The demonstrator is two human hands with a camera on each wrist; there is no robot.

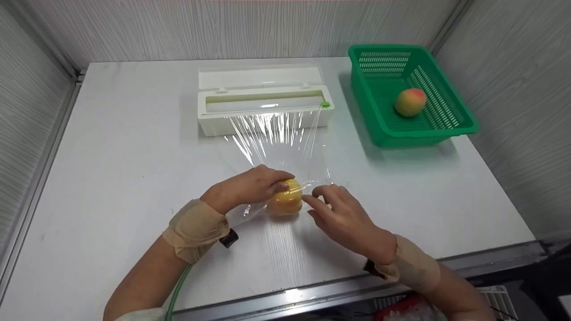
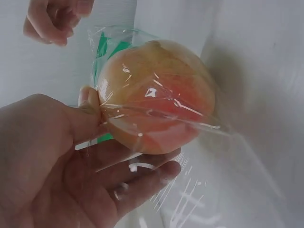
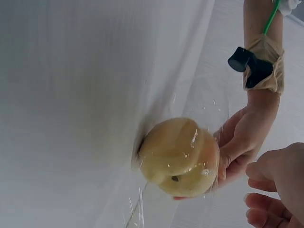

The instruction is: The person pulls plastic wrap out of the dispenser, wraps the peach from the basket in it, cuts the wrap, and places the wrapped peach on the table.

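A yellow-and-pink peach [image 1: 287, 203] rests on the white table under a sheet of clear cling film [image 1: 279, 133]. My left hand [image 1: 250, 187] grips the peach through the film, with thumb and fingers at its side. In the left wrist view, film lies creased over the pink side of the peach [image 2: 156, 95]. Just right of the fruit is my right hand [image 1: 343, 216], fingers loosely bent and apart from the peach [image 3: 178, 156]. Nothing shows between its fingers. The film stretches back to a white dispenser box [image 1: 212, 127] with its lid raised.
A green plastic basket [image 1: 379, 133] stands at the back right with another peach [image 1: 411, 102] inside. A green slider [image 1: 325, 104] sits at the dispenser's right end. Grey wood-patterned panels [image 1: 267, 31] enclose the table, and a metal rail [image 1: 285, 296] runs along its front edge.
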